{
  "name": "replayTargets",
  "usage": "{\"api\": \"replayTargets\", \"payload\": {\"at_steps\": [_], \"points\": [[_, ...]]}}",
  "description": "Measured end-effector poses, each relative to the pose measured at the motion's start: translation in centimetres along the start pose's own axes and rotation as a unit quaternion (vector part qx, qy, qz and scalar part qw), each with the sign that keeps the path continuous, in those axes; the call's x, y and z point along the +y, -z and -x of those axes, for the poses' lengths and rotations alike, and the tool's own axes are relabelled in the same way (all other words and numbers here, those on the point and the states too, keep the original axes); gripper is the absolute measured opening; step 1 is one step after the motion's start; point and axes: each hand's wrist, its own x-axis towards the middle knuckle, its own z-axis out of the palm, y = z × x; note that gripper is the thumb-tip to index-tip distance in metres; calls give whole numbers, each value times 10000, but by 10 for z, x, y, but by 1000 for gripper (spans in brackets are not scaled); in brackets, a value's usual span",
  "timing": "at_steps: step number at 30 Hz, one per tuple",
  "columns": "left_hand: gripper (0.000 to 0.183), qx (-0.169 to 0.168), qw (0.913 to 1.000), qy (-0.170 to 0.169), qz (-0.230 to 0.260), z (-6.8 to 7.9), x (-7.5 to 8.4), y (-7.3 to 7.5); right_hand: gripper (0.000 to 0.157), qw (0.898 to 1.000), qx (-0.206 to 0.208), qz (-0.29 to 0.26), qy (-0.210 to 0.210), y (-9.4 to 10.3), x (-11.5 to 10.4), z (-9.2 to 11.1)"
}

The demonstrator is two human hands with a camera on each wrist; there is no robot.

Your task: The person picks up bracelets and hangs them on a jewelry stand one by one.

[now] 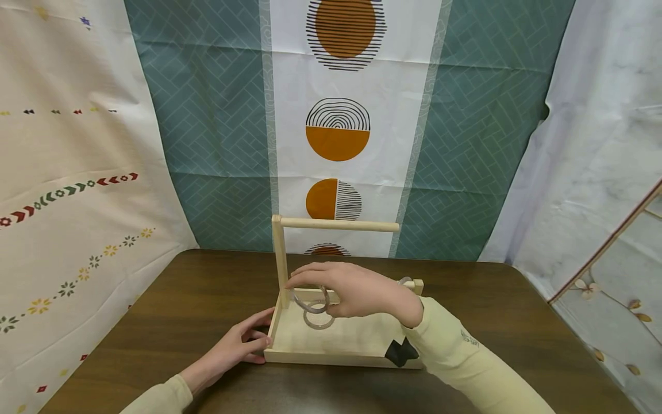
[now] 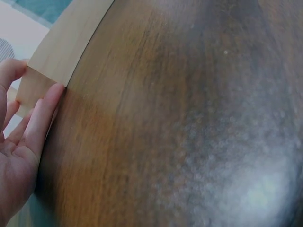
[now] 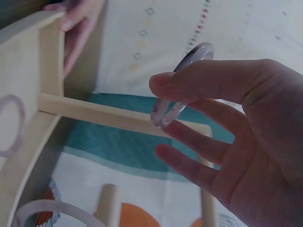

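Between thumb and fingertips my right hand (image 1: 357, 289) pinches a translucent, greyish bangle (image 3: 158, 116), held up over the left part of a pale wooden tray stand (image 1: 341, 359). A second bangle (image 1: 318, 328) lies on the tray's floor below it. Another bangle (image 1: 405, 280) is at the short bar on the stand's right, partly hidden by my right wrist. My left hand (image 1: 238, 345) rests against the outside of the tray's left end wall, its fingers by the front corner (image 2: 49, 85).
A tall post (image 1: 280, 261) rises at the tray's left end and carries a long crossbar (image 1: 338, 225), whose right end is free. The stand sits on a dark brown table (image 1: 207, 299). Patterned cloths (image 1: 217, 115) hang behind and at both sides. A black angular piece (image 1: 400, 352) shows below my right sleeve.
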Motion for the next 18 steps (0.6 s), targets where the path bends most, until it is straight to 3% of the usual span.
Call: {"api": "replayTargets", "payload": {"at_steps": [18], "points": [[71, 161, 9998, 61, 23, 2, 0, -2, 73, 9888, 1402, -507, -114, 46, 10, 40]]}}
